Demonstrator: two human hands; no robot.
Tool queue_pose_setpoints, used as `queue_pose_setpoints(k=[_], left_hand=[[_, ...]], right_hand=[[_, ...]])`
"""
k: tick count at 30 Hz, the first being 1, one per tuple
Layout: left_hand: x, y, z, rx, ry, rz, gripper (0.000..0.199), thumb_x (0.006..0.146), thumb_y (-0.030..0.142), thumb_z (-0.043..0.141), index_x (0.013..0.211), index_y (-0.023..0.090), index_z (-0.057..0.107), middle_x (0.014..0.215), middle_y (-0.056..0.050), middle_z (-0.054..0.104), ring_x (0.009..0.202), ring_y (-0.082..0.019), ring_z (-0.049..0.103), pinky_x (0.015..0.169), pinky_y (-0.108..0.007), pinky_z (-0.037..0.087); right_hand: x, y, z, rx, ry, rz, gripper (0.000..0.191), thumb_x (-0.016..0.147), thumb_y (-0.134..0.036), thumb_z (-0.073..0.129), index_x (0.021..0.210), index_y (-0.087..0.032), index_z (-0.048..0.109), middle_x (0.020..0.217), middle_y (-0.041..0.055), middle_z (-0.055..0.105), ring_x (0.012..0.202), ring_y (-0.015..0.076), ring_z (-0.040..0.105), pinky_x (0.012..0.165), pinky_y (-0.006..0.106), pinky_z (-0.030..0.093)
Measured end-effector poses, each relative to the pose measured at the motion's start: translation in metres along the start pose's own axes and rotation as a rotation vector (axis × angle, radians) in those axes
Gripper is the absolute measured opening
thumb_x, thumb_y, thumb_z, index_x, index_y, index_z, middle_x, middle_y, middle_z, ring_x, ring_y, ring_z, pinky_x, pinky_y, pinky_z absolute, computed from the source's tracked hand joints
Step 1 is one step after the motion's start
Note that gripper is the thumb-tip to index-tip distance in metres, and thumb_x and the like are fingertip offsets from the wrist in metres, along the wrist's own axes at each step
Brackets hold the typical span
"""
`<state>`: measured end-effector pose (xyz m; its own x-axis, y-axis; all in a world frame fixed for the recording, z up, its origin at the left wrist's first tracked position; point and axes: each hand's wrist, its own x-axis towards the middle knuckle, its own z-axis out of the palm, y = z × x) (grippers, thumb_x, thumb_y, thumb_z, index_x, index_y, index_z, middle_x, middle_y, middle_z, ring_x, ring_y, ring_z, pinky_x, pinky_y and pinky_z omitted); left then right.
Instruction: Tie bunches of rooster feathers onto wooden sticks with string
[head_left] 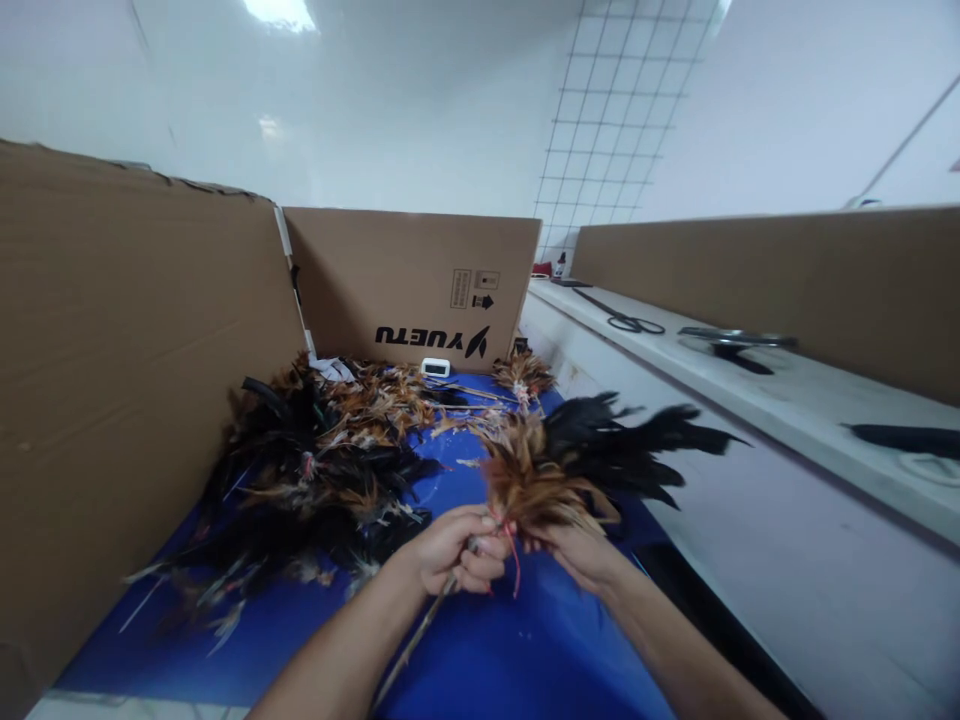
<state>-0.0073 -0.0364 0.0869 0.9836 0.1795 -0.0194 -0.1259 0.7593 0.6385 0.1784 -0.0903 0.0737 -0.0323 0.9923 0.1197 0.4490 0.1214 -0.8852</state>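
Note:
My left hand (463, 552) is closed around a thin stick (414, 640) just below a bundle of brown feathers (525, 470). Longer black feathers (637, 440) fan out from the bundle to the right. A pink-red string (515, 565) hangs beside my left fingers, at the base of the feathers. My right hand (574, 550) is at the bundle's lower right side, its fingers partly hidden under the feathers. Both hands are above the blue table surface (517, 640), close together.
Loose black feathers (277, 530) and brown feathers (375, 400) are heaped at the left. A small white device (436, 368) stands before the cardboard panel (360, 270). Scissors (634, 324) lie on the white ledge (810, 390) at right. Another feather bundle (523, 375) lies at the back.

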Motion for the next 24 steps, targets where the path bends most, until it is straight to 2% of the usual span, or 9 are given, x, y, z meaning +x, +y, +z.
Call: queue_pose_setpoints(k=[2, 5, 8, 11, 16, 21, 24], left_hand=[[0.0, 0.005, -0.008, -0.048, 0.024, 0.039, 0.015, 0.077, 0.026, 0.055, 0.082, 0.015, 0.046, 0.06, 0.007, 0.022, 0.039, -0.001, 0.008, 0.033, -0.012, 0.005], [0.001, 0.01, -0.019, -0.129, 0.061, 0.051, 0.018, 0.076, 0.027, 0.055, 0.085, 0.013, 0.047, 0.061, 0.007, 0.023, 0.039, 0.0, 0.008, 0.032, -0.011, 0.005], [0.002, 0.015, -0.026, -0.203, 0.091, 0.07, 0.018, 0.077, 0.027, 0.053, 0.083, 0.012, 0.046, 0.06, 0.007, 0.024, 0.039, 0.0, 0.008, 0.031, -0.01, 0.005], [0.002, 0.018, -0.03, -0.231, 0.116, 0.085, 0.019, 0.078, 0.029, 0.052, 0.074, 0.012, 0.043, 0.058, 0.008, 0.024, 0.038, 0.001, 0.008, 0.03, -0.01, 0.006], [0.005, 0.019, -0.035, -0.189, 0.166, 0.051, 0.031, 0.079, 0.035, 0.049, 0.06, 0.014, 0.037, 0.051, 0.009, 0.02, 0.036, 0.001, 0.009, 0.029, -0.009, 0.008], [0.009, 0.017, -0.037, -0.131, 0.254, 0.1, 0.029, 0.079, 0.034, 0.052, 0.065, 0.014, 0.037, 0.054, 0.008, 0.026, 0.037, 0.001, 0.012, 0.029, -0.008, 0.009], [0.009, 0.016, -0.037, -0.113, 0.266, 0.141, 0.028, 0.077, 0.032, 0.057, 0.069, 0.014, 0.038, 0.057, 0.008, 0.029, 0.037, 0.002, 0.015, 0.03, -0.008, 0.009]], right_hand=[[0.005, -0.001, 0.009, 0.13, 0.033, -0.004, 0.036, 0.086, -0.046, 0.044, 0.075, -0.015, 0.059, 0.064, 0.0017, 0.057, 0.058, 0.0136, 0.054, 0.055, 0.027, 0.044], [0.012, -0.005, 0.022, 0.235, 0.171, -0.002, 0.035, 0.08, -0.046, 0.053, 0.063, -0.016, 0.055, 0.057, -0.0013, 0.05, 0.056, 0.0123, 0.047, 0.055, 0.026, 0.038], [0.019, -0.01, 0.032, 0.139, 0.313, -0.049, 0.036, 0.081, -0.044, 0.052, 0.058, -0.017, 0.051, 0.055, -0.0027, 0.044, 0.056, 0.0118, 0.042, 0.057, 0.025, 0.034], [0.023, -0.014, 0.037, 0.037, 0.387, -0.132, 0.036, 0.083, -0.041, 0.049, 0.056, -0.018, 0.05, 0.057, -0.0023, 0.044, 0.061, 0.013, 0.044, 0.061, 0.025, 0.033], [0.027, -0.016, 0.041, -0.003, 0.428, -0.225, 0.03, 0.084, -0.036, 0.049, 0.061, -0.018, 0.055, 0.062, -0.0012, 0.046, 0.063, 0.0139, 0.046, 0.061, 0.025, 0.035], [0.024, -0.016, 0.042, 0.034, 0.426, -0.25, 0.026, 0.085, -0.032, 0.048, 0.065, -0.018, 0.057, 0.072, 0.0016, 0.053, 0.069, 0.0148, 0.05, 0.064, 0.024, 0.038], [0.024, -0.015, 0.042, 0.049, 0.42, -0.266, 0.024, 0.085, -0.03, 0.048, 0.068, -0.018, 0.059, 0.078, 0.0031, 0.056, 0.074, 0.0157, 0.052, 0.068, 0.025, 0.039]])
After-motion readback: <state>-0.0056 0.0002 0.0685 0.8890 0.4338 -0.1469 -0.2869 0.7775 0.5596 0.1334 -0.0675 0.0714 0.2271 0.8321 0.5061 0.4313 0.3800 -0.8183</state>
